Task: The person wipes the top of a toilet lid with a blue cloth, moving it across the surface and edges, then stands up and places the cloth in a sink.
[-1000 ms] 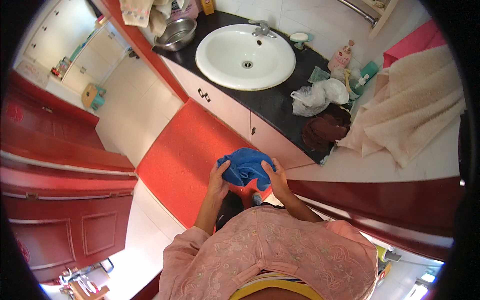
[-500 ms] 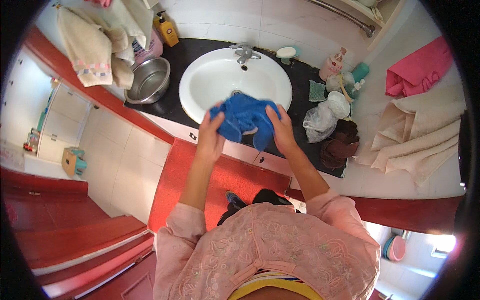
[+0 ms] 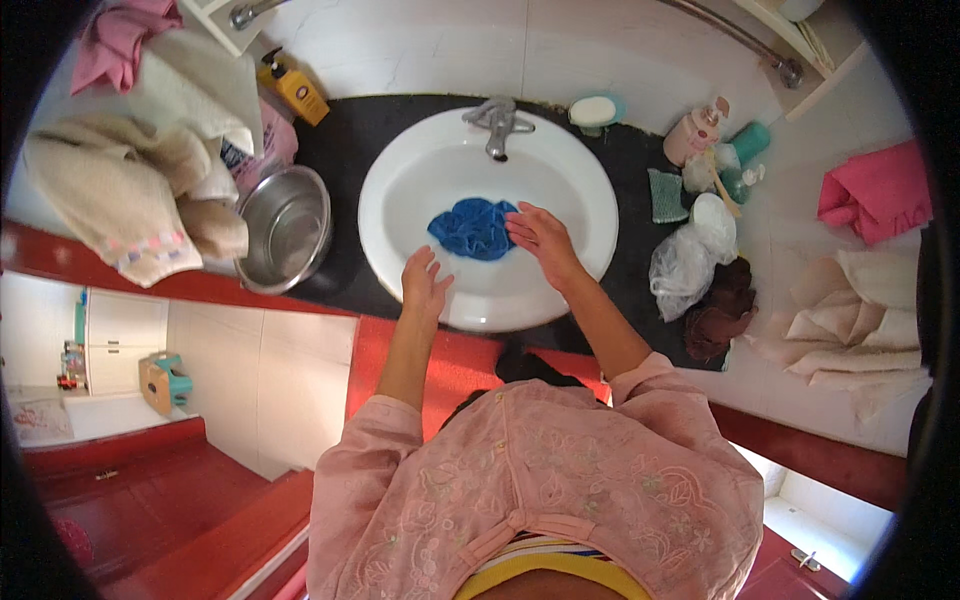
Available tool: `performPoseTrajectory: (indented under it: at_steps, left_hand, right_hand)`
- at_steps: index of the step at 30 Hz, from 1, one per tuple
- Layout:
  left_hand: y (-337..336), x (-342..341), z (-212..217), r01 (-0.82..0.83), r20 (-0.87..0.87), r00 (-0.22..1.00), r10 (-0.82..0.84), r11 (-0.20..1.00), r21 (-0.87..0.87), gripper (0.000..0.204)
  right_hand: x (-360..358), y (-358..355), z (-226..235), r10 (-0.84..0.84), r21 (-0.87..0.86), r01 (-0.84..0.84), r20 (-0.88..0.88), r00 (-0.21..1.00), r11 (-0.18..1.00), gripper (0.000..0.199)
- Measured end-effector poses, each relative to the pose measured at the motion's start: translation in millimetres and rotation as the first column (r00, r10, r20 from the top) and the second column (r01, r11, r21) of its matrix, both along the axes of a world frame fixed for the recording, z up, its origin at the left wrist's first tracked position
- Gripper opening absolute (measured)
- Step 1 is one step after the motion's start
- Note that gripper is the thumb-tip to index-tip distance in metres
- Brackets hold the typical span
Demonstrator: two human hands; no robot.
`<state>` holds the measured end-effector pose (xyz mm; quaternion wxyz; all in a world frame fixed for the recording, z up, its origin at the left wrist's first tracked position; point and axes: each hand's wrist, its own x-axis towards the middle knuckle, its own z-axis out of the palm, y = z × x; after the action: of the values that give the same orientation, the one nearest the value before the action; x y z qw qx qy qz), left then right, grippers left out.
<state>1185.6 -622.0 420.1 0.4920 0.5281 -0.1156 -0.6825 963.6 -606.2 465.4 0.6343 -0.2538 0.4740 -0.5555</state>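
Note:
A crumpled blue cloth (image 3: 472,229) lies in the bowl of the white oval sink (image 3: 383,262), below the metal faucet (image 3: 498,125). My left hand (image 3: 425,283) hovers over the sink's near left side, fingers apart and holding nothing. At the cloth's right edge is my right hand (image 3: 541,240), its fingers stretched out over or against the fabric without gripping it. Whether those fingertips touch the cloth, I cannot tell.
Left of the sink stands a metal basin (image 3: 285,230), with a yellow pump bottle (image 3: 296,90) behind it. A soap dish (image 3: 597,111) sits back right. Along the right are a green scouring pad (image 3: 667,195), a pink pump bottle (image 3: 695,133), plastic bags (image 3: 684,270) and a brown cloth (image 3: 722,312).
The blue cloth was held up between both hands at the sink's front edge; now it lies in the bowl. Both hands have let go. The view has shifted closer to the counter.

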Motion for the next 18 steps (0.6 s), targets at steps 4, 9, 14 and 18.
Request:
performPoseTrajectory:
  at_steps: [4,9,14,18]
  left_hand:
    - [-31.4,6.8,-21.6,0.048,-0.012,0.999,-0.047,0.998,0.052,0.054]
    - [-58.3,-1.0,-36.0,0.162,-0.021,0.987,-0.161,0.973,0.164,0.066]
    - [-86.3,9.1,-55.0,0.311,-0.054,0.95,-0.307,0.925,0.217,0.076]
    - [-101.5,1.7,-63.3,0.312,-0.097,0.95,-0.298,0.877,0.365,0.066]
  right_hand:
    - [19.0,-92.4,-2.2,0.019,-0.018,-0.014,0.302,0.953,1.0,0.065]
    - [25.9,-185.3,10.9,-0.159,0.111,0.116,0.603,0.782,0.987,0.085]
    - [25.0,-207.4,57.1,-0.257,0.172,0.192,0.711,0.655,0.966,0.083]
    - [9.1,-176.6,33.8,-0.042,-0.043,0.06,0.338,0.94,0.997,0.063]
